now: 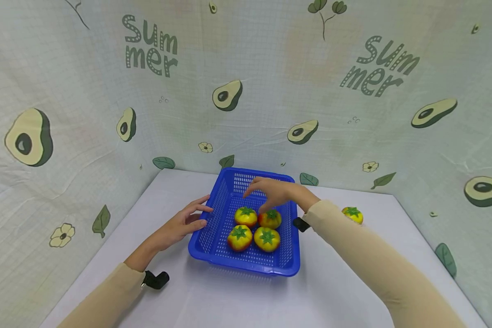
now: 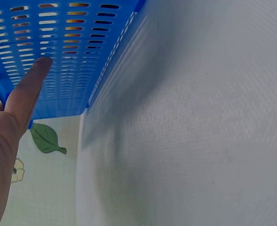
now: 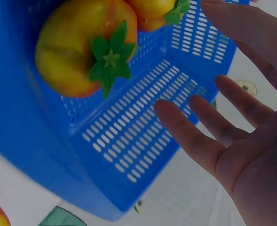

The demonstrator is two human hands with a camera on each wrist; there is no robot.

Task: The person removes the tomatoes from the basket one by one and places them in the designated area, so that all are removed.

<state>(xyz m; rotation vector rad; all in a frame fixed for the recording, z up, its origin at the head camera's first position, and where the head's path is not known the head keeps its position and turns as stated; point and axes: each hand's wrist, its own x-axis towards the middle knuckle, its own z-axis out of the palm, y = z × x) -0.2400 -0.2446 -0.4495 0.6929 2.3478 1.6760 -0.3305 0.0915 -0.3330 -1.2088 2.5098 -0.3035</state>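
Note:
In the head view a blue plastic basket (image 1: 246, 269) with slotted walls stands mid-table. Several yellow-red artificial fruits (image 1: 267, 239) with green star-shaped leaf caps, like tomatoes or persimmons, lie in its nearer part. At the basket's left side is my left hand (image 1: 182, 226), fingers extended; the left wrist view shows one straight finger (image 2: 31, 87) against the slotted outer wall. My right hand (image 1: 274, 190) hovers over the basket, fingers spread and holding nothing. Its thumb is close to the far right fruit (image 1: 270, 219); contact is unclear. The right wrist view shows its fingertips apart from the large fruit (image 3: 84, 47).
Another similar fruit (image 1: 352, 214) lies on the white tabletop, right of the basket and partly behind the right sleeve (image 1: 365, 255). Cloth printed with avocados (image 1: 227, 95) hangs behind and beside the table. A black device (image 1: 156, 279) sits at the left wrist.

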